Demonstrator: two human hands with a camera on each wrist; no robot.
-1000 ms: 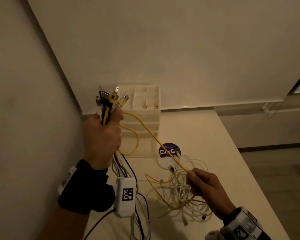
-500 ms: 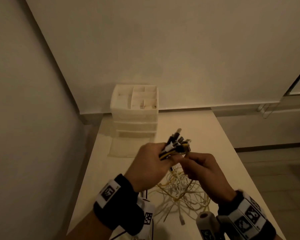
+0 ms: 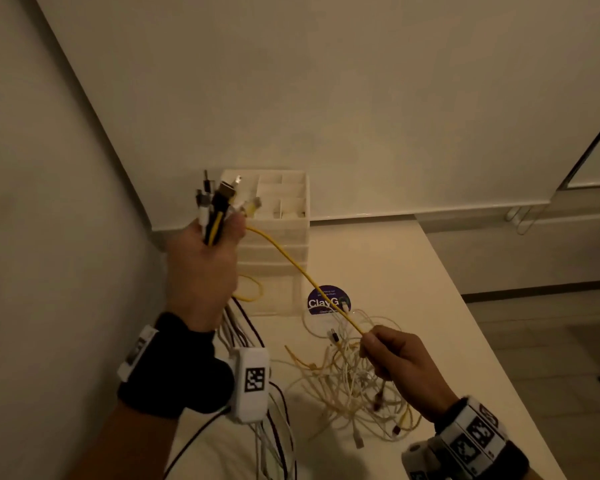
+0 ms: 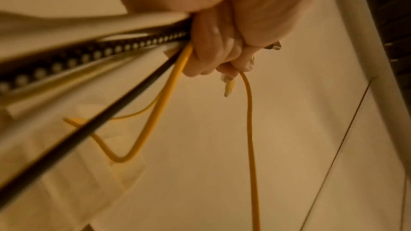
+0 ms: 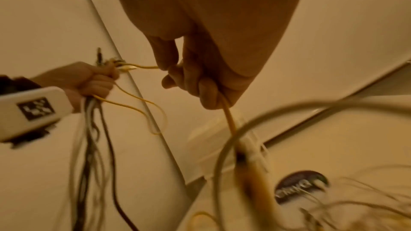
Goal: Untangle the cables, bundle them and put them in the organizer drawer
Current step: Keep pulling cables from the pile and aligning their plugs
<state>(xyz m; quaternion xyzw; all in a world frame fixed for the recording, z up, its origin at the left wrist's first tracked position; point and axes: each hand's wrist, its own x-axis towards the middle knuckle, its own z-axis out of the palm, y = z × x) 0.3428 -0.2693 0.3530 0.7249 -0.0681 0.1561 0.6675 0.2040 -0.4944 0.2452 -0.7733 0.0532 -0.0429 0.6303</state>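
Observation:
My left hand point(image 3: 205, 268) is raised at the left and grips a bunch of cable ends point(image 3: 219, 202), their plugs sticking up above the fist; the cables hang down below it point(image 3: 267, 410). A yellow cable point(image 3: 302, 271) runs taut from that fist down to my right hand point(image 3: 395, 358), which pinches it just above the tangled pile of white and yellow cables point(image 3: 354, 386) on the table. The white organizer drawer unit point(image 3: 284, 237) stands against the wall behind the left hand. The left wrist view shows the fist point(image 4: 222, 55) around yellow and black cables; the right wrist view shows fingers point(image 5: 200, 83) closed on the yellow cable.
A round dark sticker point(image 3: 326, 301) lies on the white table point(image 3: 413, 306) before the organizer. Walls close in at the left and behind. The table's right edge drops to the floor point(image 3: 551, 341).
Half a second ago both hands met over the pile at the plug ends. The left hand has since lifted up and left with the bunch; the right has slid down the yellow cable.

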